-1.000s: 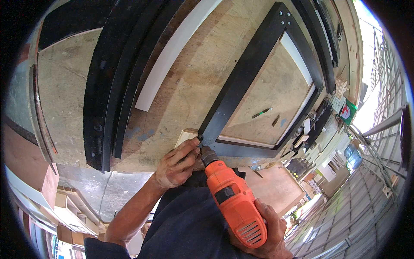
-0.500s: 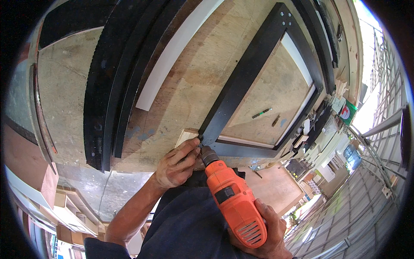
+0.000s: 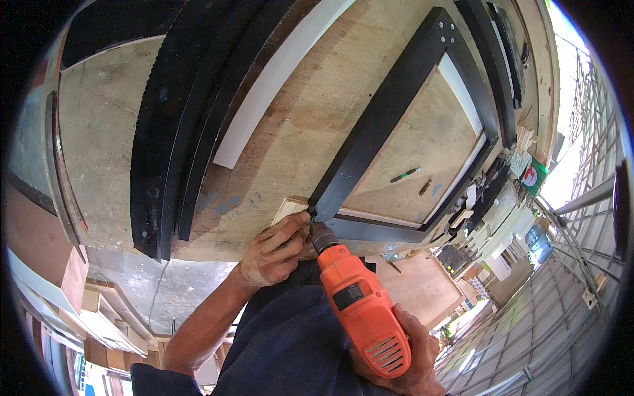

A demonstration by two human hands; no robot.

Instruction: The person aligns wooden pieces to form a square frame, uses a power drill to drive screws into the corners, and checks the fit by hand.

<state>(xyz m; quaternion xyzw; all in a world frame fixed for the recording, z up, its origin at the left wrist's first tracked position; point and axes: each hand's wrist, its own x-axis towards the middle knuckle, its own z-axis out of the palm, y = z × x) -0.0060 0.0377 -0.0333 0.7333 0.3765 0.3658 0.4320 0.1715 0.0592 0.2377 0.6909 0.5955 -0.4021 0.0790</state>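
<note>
An orange power drill [image 3: 363, 310] is in my right hand [image 3: 422, 350], which wraps round its rear. Its dark chuck meets the near corner of a black rectangular frame [image 3: 383, 115] lying on the bench. Beside the chuck, the fingers of my left hand [image 3: 274, 254] are pinched together at that corner; what they hold, if anything, is too small and hidden to name. A pale wooden block [image 3: 288, 209] lies against the corner, just beyond my left fingertips. The drill's tip is hidden at the frame. Several screw heads or holes show at the frame's far corner.
Long black boards [image 3: 155, 158] and a white strip [image 3: 264, 89] lie at the left of the plywood bench [image 3: 290, 145]. Inside the frame rests a green-and-black pen-like tool [image 3: 404, 175]. More black pieces [image 3: 492, 66] lie beyond the frame. Clutter fills the right edge.
The bench and the frame appear shifted slightly to the right in the picture. Both hands and the drill keep their place at the frame's corner.
</note>
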